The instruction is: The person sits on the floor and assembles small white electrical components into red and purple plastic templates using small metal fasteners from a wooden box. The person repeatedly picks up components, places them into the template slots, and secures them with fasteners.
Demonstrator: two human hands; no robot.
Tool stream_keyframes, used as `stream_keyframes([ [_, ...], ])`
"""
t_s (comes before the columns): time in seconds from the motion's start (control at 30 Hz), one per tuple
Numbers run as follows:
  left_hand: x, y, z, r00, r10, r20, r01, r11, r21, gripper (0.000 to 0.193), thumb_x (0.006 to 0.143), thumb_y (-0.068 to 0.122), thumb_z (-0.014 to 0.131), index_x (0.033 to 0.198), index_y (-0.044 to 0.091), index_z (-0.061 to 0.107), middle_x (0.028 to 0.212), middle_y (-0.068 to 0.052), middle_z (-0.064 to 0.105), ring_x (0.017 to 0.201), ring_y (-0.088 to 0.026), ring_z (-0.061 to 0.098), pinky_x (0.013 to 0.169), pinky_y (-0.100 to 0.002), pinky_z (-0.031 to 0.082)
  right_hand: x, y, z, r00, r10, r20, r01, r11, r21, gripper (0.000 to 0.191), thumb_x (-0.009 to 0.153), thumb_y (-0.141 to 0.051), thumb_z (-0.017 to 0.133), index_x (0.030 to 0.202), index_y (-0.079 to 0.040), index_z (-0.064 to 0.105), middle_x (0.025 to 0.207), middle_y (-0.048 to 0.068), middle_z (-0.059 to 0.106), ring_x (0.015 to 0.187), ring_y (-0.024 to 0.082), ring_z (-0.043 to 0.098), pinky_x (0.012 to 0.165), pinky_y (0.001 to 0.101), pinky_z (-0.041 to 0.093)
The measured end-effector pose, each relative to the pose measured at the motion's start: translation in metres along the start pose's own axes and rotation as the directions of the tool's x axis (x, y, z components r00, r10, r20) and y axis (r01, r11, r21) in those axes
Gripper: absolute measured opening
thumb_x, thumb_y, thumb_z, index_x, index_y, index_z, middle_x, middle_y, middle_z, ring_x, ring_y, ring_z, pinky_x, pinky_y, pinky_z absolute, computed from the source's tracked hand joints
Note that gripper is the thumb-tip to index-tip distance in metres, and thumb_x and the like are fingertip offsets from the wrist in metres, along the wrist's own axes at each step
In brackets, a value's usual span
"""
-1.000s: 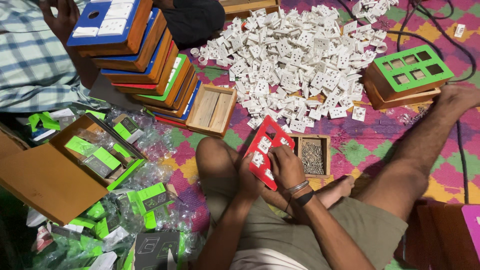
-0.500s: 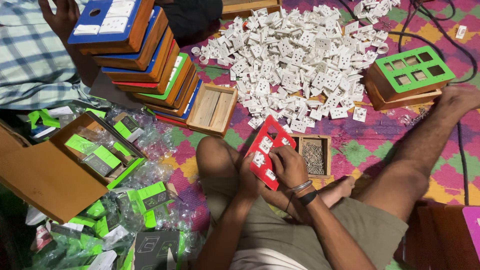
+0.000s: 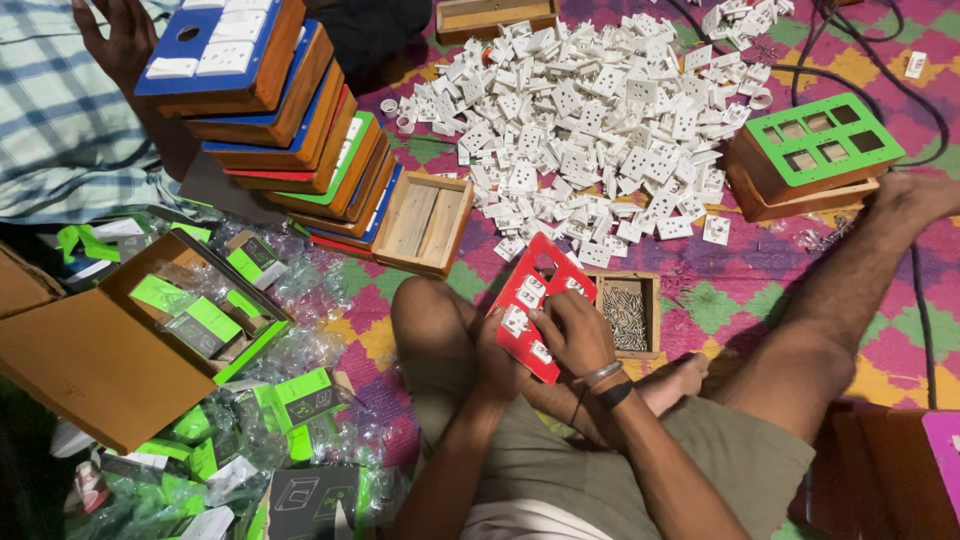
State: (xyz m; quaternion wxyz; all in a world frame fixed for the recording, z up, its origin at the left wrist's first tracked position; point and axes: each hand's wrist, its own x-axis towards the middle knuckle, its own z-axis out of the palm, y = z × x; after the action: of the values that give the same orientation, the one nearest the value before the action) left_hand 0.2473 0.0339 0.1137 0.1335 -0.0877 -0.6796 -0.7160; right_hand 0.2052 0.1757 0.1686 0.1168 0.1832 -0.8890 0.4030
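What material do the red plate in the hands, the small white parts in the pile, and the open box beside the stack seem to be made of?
Red plate: probably plastic, smooth, even colour, with cut-out openings. White parts: likely moulded plastic, uniform white with a slight sheen. Open box: wood, with visible grain and plank seams, seemingly unpainted.

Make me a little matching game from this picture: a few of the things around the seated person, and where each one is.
Things:
1. red plate
2. green-topped wooden box
3. tray of screws
4. stack of wooden boxes

Places:
A. far right, on the mat
B. upper left, leaning
C. in both hands, on the knee
D. just right of the hands

Pairs: 1-C, 2-A, 3-D, 4-B
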Motion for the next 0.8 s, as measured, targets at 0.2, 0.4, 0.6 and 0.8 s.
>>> stream_keyframes([
  [0.2,0.014,0.002,0.005,0.897,-0.431,0.095,0.303,0.445,-0.843,0.057,0.102,0.033,0.033,0.139,-0.007,0.049,0.13,-0.02,0.062,0.123,-0.03,0.062,0.108,-0.042,0.05,-0.003,0.004,0.002,0.993,-0.056,-0.108,0.075,0.981,0.181,0.018,0.087,-0.016,0.079,0.095,-0.002,0.07,0.083,0.011,0.065,0.068,0.026,0.063,0.061,0.0365,0.051],
  [0.4,0.009,-0.006,0.003,0.891,-0.432,0.137,0.323,0.394,-0.86,0.055,0.105,0.031,0.036,0.143,-0.007,0.047,0.134,-0.02,0.059,0.127,-0.029,0.058,0.111,-0.043,0.045,-0.003,0.007,0.005,0.994,-0.078,-0.081,0.091,0.979,0.184,0.01,0.09,-0.01,0.074,0.098,-0.003,0.073,0.088,0.013,0.07,0.079,0.029,0.07,0.069,0.0382,0.056],
  [0.6,0.009,-0.015,0.005,0.9,-0.424,0.097,0.299,0.442,-0.846,0.055,0.104,0.03,0.036,0.144,-0.006,0.046,0.134,-0.02,0.059,0.127,-0.029,0.057,0.112,-0.043,0.044,-0.003,0.001,-0.001,0.985,-0.153,-0.086,0.153,0.988,-0.003,0.011,0.091,-0.015,0.072,0.095,-0.005,0.072,0.087,0.013,0.067,0.079,0.034,0.067,0.067,0.0427,0.054],
  [0.8,0.009,-0.009,0.007,0.876,-0.462,0.14,0.337,0.378,-0.862,0.055,0.103,0.03,0.035,0.144,-0.005,0.045,0.137,-0.018,0.058,0.131,-0.028,0.056,0.115,-0.043,0.041,-0.003,0.008,0.002,0.996,-0.084,-0.037,0.08,0.993,-0.087,0.023,0.097,-0.024,0.067,0.087,-0.004,0.068,0.08,0.014,0.063,0.075,0.037,0.063,0.063,0.0465,0.05],
])
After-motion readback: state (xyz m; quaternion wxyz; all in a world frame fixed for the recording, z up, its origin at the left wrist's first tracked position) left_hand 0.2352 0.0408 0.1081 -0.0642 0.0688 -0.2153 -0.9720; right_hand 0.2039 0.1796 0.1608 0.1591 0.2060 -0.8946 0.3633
